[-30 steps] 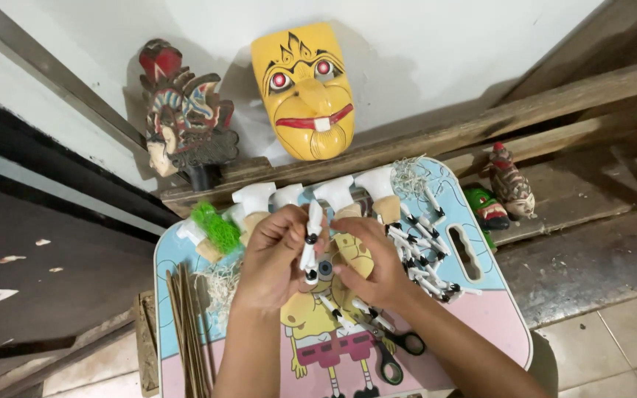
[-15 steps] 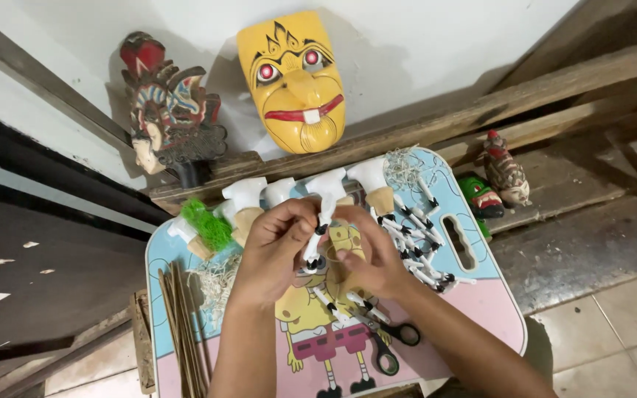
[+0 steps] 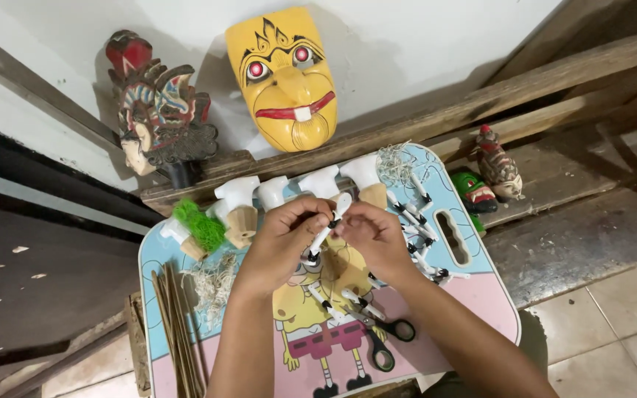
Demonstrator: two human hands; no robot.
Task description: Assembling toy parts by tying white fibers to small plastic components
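Observation:
My left hand (image 3: pixel 283 239) and my right hand (image 3: pixel 372 236) meet over the middle of a small cartoon-printed folding table (image 3: pixel 481 309). Together they pinch a thin white puppet arm piece with black joints (image 3: pixel 326 230), held slanted above the tabletop. Just beyond my fingers stands a row of white unpainted puppet heads on wooden necks (image 3: pixel 239 199). Several more white arm pieces (image 3: pixel 420 232) lie on the table to the right of my right hand. Black-handled scissors (image 3: pixel 385 339) rest below my right wrist.
A yellow carved mask (image 3: pixel 283 74) and a painted puppet head (image 3: pixel 158 118) lean on the wall behind. A green tuft (image 3: pixel 199 225), loose fibre (image 3: pixel 215 280) and thin bamboo sticks (image 3: pixel 175 324) lie at the table's left. Two small painted figures (image 3: pixel 489 173) sit on wooden planks, right.
My hands have turned the white arm piece from upright to slanted and drawn closer around it. The view has shifted slightly, so the table sits a little lower and more to the right.

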